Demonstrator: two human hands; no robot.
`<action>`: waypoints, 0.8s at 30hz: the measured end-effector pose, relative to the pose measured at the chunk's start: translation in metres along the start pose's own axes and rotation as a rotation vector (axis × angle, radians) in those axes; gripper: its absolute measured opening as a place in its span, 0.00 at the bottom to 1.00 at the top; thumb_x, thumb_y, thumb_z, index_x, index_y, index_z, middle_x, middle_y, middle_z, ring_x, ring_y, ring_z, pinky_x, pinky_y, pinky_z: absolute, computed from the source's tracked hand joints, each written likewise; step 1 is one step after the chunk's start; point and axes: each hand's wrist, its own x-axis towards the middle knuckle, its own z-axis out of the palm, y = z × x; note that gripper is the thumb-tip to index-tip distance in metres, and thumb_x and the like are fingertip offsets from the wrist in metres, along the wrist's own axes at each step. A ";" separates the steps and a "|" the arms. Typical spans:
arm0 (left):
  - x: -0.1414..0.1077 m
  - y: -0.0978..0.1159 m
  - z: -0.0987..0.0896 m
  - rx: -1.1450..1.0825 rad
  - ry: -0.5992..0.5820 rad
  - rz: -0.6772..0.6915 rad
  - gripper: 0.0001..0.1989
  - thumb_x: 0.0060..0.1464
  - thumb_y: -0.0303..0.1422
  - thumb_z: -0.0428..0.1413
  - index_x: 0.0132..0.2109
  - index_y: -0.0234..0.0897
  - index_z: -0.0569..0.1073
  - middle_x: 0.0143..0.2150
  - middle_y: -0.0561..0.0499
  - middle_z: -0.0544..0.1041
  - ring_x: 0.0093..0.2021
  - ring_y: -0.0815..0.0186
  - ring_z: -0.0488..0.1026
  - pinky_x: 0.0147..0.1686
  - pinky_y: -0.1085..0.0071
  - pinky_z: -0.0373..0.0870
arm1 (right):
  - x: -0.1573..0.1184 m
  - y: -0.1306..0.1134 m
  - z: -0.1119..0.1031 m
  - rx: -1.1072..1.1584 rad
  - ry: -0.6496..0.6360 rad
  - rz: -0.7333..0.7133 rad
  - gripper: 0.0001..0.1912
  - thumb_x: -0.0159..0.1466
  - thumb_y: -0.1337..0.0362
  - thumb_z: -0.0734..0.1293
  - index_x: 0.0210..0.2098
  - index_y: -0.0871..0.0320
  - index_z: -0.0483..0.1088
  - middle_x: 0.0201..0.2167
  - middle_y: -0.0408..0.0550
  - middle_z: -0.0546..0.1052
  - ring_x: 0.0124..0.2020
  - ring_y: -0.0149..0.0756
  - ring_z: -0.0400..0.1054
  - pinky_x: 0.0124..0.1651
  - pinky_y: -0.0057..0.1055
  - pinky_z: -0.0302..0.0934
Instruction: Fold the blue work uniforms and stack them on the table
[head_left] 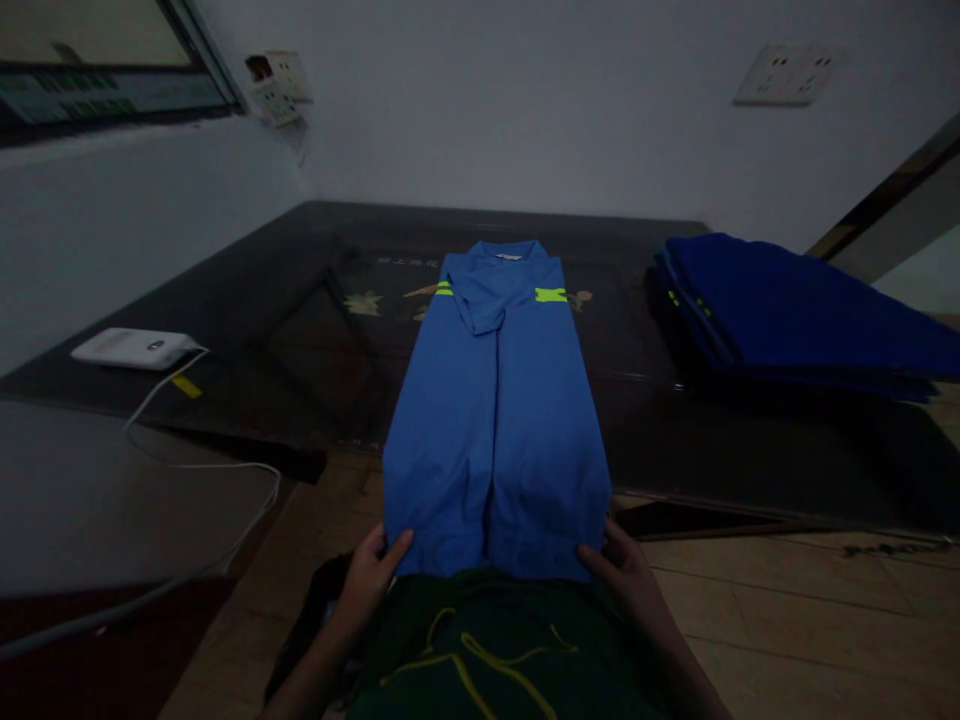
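Note:
A light blue garment (450,430) with a collar and yellow-green stripes lies folded lengthwise, its collar end on the dark table (300,290) and its lower end reaching past the near edge. One short piece of blue fabric is folded over near the collar. At the lower left corner, my left hand (375,565) pinches the garment between thumb and fingers. My right hand (624,570) grips the lower right corner in the same way, its fingers partly hidden beneath the cloth.
A stack of dark blue folded garments (810,310) lies on the table's right side. At the left sits a white device (135,347) with a white cable (217,465) hanging off the edge. Wall sockets (787,75) are above the table.

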 end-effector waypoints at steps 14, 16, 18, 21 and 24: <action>-0.014 0.056 -0.053 0.226 -0.328 0.136 0.31 0.54 0.59 0.45 0.48 0.42 0.77 0.51 0.45 0.77 0.51 0.48 0.74 0.47 0.55 0.73 | -0.047 -0.048 -0.017 -0.414 -0.006 -0.183 0.20 0.62 0.44 0.63 0.44 0.48 0.76 0.48 0.50 0.77 0.49 0.47 0.72 0.51 0.41 0.67; -0.005 0.061 -0.057 0.363 -0.331 0.293 0.25 0.55 0.53 0.49 0.49 0.45 0.78 0.52 0.46 0.77 0.54 0.49 0.71 0.51 0.56 0.71 | -0.044 -0.057 -0.027 -0.477 -0.100 -0.211 0.21 0.64 0.46 0.61 0.49 0.47 0.75 0.52 0.50 0.75 0.53 0.47 0.69 0.55 0.42 0.65; 0.002 0.068 -0.055 0.482 -0.337 0.501 0.15 0.55 0.44 0.55 0.47 0.48 0.79 0.50 0.47 0.77 0.52 0.53 0.72 0.50 0.60 0.71 | -0.039 -0.065 -0.032 -0.586 -0.127 -0.261 0.19 0.62 0.49 0.64 0.49 0.46 0.75 0.51 0.50 0.76 0.52 0.47 0.70 0.55 0.42 0.65; 0.007 0.084 -0.047 0.527 -0.341 0.786 0.09 0.56 0.35 0.55 0.41 0.48 0.79 0.41 0.47 0.77 0.43 0.60 0.74 0.41 0.68 0.74 | -0.032 -0.078 -0.029 -0.696 -0.102 -0.366 0.12 0.60 0.53 0.67 0.41 0.46 0.79 0.42 0.50 0.79 0.45 0.46 0.73 0.49 0.40 0.69; 0.010 0.109 -0.038 0.581 -0.280 1.008 0.06 0.54 0.32 0.57 0.37 0.47 0.79 0.40 0.47 0.74 0.48 0.59 0.71 0.48 0.66 0.71 | -0.028 -0.101 -0.020 -0.703 -0.105 -0.486 0.09 0.60 0.55 0.66 0.35 0.46 0.78 0.38 0.50 0.78 0.39 0.43 0.74 0.40 0.34 0.71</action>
